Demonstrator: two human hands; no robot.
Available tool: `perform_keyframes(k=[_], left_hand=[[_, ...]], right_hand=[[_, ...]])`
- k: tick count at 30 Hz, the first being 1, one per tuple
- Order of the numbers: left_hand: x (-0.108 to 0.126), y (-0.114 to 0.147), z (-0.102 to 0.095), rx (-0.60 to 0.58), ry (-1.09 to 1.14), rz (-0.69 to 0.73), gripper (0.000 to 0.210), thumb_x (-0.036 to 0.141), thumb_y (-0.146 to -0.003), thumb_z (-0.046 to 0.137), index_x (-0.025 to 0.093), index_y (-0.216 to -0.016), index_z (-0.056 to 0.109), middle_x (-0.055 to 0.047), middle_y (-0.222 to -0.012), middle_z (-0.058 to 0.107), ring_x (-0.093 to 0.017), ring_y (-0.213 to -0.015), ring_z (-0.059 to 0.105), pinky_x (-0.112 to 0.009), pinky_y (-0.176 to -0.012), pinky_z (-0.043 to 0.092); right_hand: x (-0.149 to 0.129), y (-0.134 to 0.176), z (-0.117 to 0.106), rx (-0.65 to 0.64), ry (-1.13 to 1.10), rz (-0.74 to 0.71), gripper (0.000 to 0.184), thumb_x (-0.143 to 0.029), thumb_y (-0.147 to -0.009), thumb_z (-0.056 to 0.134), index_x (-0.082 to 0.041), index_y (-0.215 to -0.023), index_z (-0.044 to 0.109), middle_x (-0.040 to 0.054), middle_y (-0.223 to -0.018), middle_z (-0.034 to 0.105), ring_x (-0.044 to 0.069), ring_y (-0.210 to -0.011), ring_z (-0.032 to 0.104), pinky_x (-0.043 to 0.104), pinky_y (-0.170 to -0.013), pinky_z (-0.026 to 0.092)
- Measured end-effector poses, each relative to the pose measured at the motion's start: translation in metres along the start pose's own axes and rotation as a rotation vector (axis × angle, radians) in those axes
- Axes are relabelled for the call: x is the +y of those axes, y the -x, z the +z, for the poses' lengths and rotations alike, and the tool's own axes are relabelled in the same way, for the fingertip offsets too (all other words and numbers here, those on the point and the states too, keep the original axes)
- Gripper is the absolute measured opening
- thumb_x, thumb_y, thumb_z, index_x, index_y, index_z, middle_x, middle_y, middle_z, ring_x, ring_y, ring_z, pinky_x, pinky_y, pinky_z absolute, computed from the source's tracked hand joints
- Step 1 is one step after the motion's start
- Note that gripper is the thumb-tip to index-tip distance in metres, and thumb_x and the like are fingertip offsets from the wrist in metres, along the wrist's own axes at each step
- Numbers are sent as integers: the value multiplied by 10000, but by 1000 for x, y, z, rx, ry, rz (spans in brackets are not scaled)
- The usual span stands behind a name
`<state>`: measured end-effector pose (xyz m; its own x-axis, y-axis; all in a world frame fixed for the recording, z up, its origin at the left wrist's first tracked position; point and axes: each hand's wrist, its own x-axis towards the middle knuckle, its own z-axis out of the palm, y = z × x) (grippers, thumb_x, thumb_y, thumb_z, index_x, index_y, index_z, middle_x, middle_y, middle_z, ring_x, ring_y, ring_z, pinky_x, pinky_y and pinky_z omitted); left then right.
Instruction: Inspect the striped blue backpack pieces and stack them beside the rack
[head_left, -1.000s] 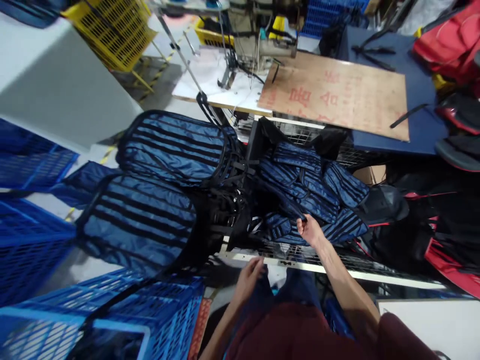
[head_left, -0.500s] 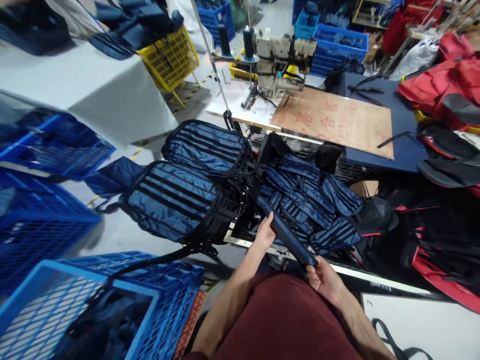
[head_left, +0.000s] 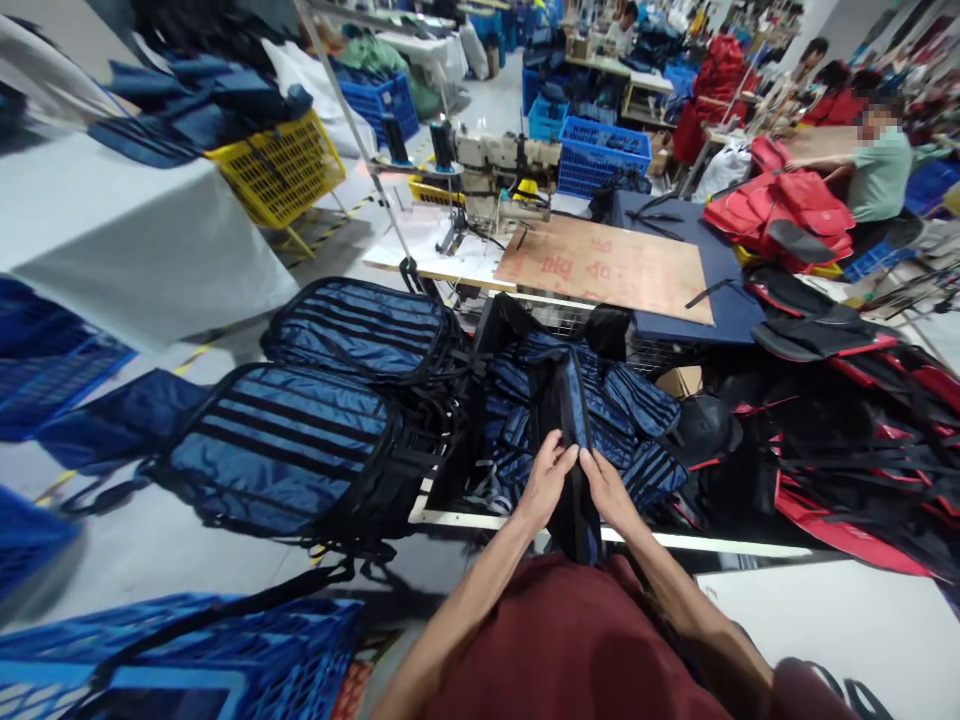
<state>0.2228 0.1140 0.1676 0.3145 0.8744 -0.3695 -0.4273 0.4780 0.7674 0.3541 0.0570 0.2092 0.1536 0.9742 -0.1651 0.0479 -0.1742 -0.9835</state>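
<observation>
Both hands grip a long black-and-blue fabric strip point(head_left: 576, 395), probably a bag part. My left hand point(head_left: 546, 482) pinches its near left edge, and my right hand point(head_left: 606, 488) pinches it close by, thumbs almost touching. The strip's far end stands up over a pile of blue pieces with black stripes point(head_left: 637, 400); its lower end hangs towards my maroon shirt. Left of the pile lie two blue backpack panels with black stripes, a nearer one point(head_left: 277, 445) and a farther one point(head_left: 360, 325), with black straps bunched at their right edges.
A sewing machine point(head_left: 499, 160) stands ahead beside a brown board point(head_left: 615, 268). Black-and-red bag parts point(head_left: 855, 440) are heaped at right. A blue crate point(head_left: 300, 640) stands at lower left, a yellow crate point(head_left: 281, 170) farther back. A person in a light green shirt point(head_left: 885, 175) sits at far right.
My hands have come together on the strip, which was stretched slantwise between them and now points away from me, its black side showing. The view has tilted up and turned right.
</observation>
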Motion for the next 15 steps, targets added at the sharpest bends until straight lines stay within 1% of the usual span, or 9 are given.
perform_keyframes(k=[2,4,6,8,10,12,13,14,15], left_hand=[[-2,7,2,22,-23,9,490,458,-835,896,236,-1241,737,-77,-1092,790,-258,-1084,733,-349,-1017,548],[-8,21,-2,69,-118,-32,345,472,-862,828,234,-1099,750,-43,-955,773,-233,-937,715,-319,-881,556],[-16,38,-7,106,-221,-91,248,456,-866,772,224,-950,745,-16,-793,718,-210,-769,653,-301,-717,511],[-23,54,-11,104,-278,-123,197,410,-835,760,215,-838,731,-4,-686,658,-199,-671,592,-299,-637,452],[-21,61,-10,98,-304,-97,143,337,-770,792,213,-764,719,-12,-689,647,-204,-696,595,-308,-663,450],[-9,60,-4,107,-324,-31,122,272,-711,806,222,-713,695,-25,-757,658,-219,-800,629,-319,-746,478],[2,58,1,106,-322,2,127,258,-695,798,225,-693,675,-32,-793,662,-223,-839,640,-328,-781,489],[17,56,6,97,-313,18,131,258,-681,784,226,-684,657,-41,-821,669,-223,-840,644,-342,-789,499],[36,56,9,88,-302,21,131,275,-672,771,226,-689,651,-55,-841,685,-220,-800,640,-360,-764,508]], right_hand=[[4,0,19,86,-89,55,572,-738,-1048,594,-225,-1219,783,81,-1216,786,282,-1137,711,405,-1114,529],[10,3,29,120,-129,114,564,-735,-1025,621,-214,-1169,784,71,-1147,788,279,-1068,711,376,-1024,555],[15,5,31,144,-119,142,564,-739,-1012,625,-204,-1101,780,58,-1056,780,270,-984,696,348,-915,561],[18,4,32,194,-66,115,578,-754,-1020,597,-200,-1041,764,46,-984,758,256,-924,663,325,-836,540],[20,0,34,258,20,57,594,-770,-1039,548,-207,-969,726,29,-898,715,234,-849,612,307,-765,500],[24,-7,36,308,133,3,601,-777,-1068,486,-228,-895,660,4,-787,637,212,-750,544,300,-695,442],[27,-11,35,329,194,-16,598,-772,-1085,452,-241,-874,627,-7,-743,598,206,-707,512,302,-671,414],[30,-16,32,350,257,-27,585,-758,-1102,424,-252,-869,603,-11,-717,572,206,-676,491,307,-660,394],[33,-23,25,374,330,-27,561,-734,-1118,407,-262,-873,587,-8,-708,563,211,-659,487,314,-661,385]])
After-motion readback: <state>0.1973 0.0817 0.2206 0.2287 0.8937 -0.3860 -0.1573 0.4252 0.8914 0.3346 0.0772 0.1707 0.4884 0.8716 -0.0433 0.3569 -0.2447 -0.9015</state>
